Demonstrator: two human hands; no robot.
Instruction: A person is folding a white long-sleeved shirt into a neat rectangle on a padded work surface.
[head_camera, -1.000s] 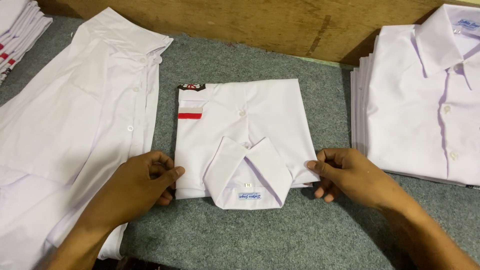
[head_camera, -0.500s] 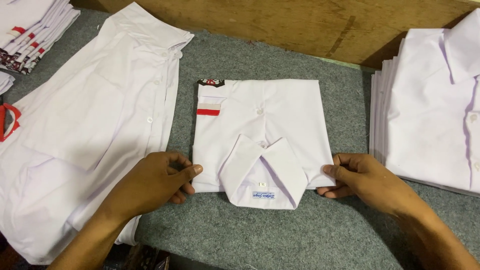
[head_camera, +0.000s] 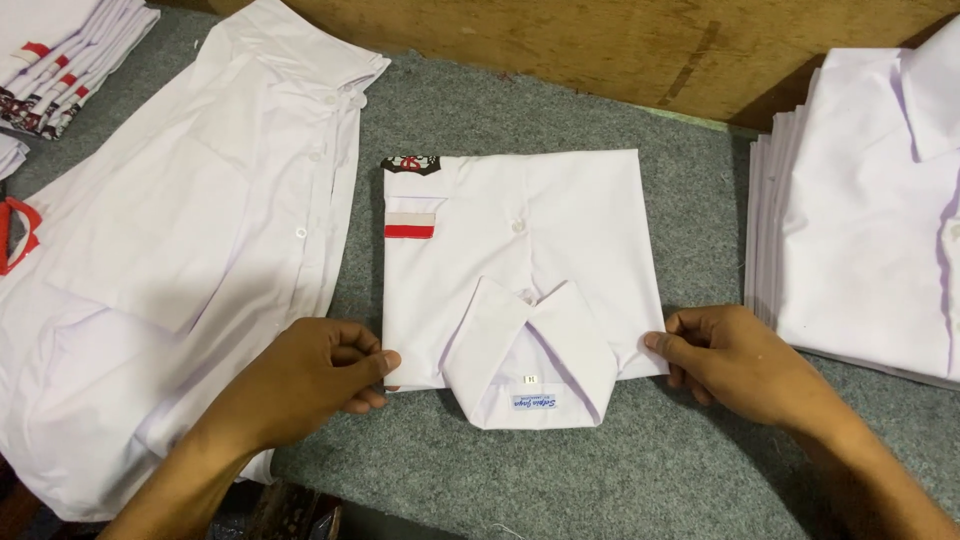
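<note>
A white shirt folded into a neat rectangle (head_camera: 560, 250) lies on the grey felt table (head_camera: 640, 470), collar pointing toward me, with a red-and-white stripe and a dark badge on its pocket side. My left hand (head_camera: 300, 385) pinches the shirt's near left corner. My right hand (head_camera: 730, 360) pinches its near right corner. Both hands rest on the table surface.
A stack of unfolded white shirts (head_camera: 170, 280) lies spread at the left. A pile of flat white shirts (head_camera: 870, 220) sits at the right. Folded shirts with red stripes (head_camera: 60, 60) are stacked at the far left corner. A wooden board (head_camera: 600, 50) runs along the back.
The view has shifted slightly, so the folded shirt sits a little more to the right in the frame. Both hands keep their grip on the shirt's near corners.
</note>
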